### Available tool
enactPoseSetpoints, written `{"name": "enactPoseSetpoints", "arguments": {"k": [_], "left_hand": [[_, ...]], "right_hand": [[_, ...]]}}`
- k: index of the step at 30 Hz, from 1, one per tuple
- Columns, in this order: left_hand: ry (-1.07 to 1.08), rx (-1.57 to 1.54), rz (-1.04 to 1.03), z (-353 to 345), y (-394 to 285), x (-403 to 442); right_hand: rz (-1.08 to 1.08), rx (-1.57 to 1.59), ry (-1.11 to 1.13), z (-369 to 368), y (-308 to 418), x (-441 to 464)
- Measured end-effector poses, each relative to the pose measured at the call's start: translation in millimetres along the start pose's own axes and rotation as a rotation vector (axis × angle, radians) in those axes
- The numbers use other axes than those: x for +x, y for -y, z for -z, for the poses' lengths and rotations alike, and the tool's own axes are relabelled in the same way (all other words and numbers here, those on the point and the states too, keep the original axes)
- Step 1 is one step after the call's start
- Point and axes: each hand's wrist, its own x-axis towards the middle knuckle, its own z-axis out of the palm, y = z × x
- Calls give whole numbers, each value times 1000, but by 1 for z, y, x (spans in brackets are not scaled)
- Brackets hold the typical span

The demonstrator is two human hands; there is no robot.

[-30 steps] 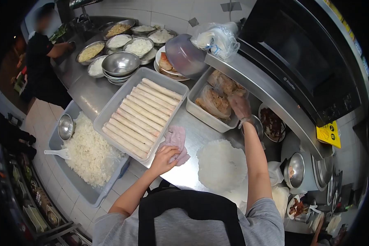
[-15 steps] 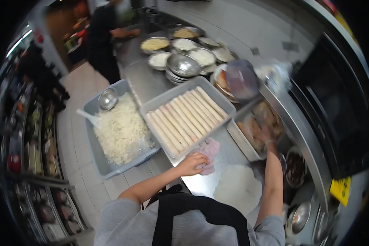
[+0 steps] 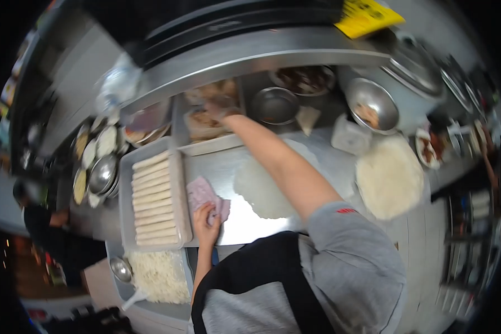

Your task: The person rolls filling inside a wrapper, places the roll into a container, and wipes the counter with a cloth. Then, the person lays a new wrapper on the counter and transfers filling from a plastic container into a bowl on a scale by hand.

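Observation:
My left hand (image 3: 206, 216) lies with its fingers curled over a crumpled pink cloth (image 3: 200, 192) on the steel counter. Forward of it, my right hand (image 3: 220, 108) reaches into a rectangular container (image 3: 206, 146) of pale brownish food (image 3: 202, 123). The fingers there are blurred, so what they hold, if anything, does not show. Beneath my right forearm, a thin whitish round sheet (image 3: 264, 192) lies flat on the counter. Left of the cloth, a plastic tray (image 3: 182, 220) carries a row of long pale rolls (image 3: 155, 200).
A tub (image 3: 186, 267) of white shredded food (image 3: 156, 275) stands at lower left, with a metal bowl (image 3: 121, 269) in it. A stack of pale round sheets (image 3: 389, 177) lies right. Metal bowls (image 3: 373, 100) line the back under a steel shelf (image 3: 261, 53). Another person (image 3: 50, 234) stands far left.
The view has swung to the right, showing more of the counter's right side. My left hand is still on the pink cloth, and my right hand is still in the food container.

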Motion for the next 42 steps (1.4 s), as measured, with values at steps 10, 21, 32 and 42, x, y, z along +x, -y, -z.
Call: {"name": "enactPoseSetpoints", "arguments": {"k": [10,21,32,42], "left_hand": [[11,1,-29,0,1,0],[-49,-16,-10,3,2,1],[-26,-15,-37,6,-4,1],[12,-8,-8,0,3,-2]], "right_hand": [[-33,-20,-53,7,-7,4],[226,-197,21,-9,-29,6],[-283,1538,123,29,-52,-21],[35,1056,-373,247,-80,-238]]}}
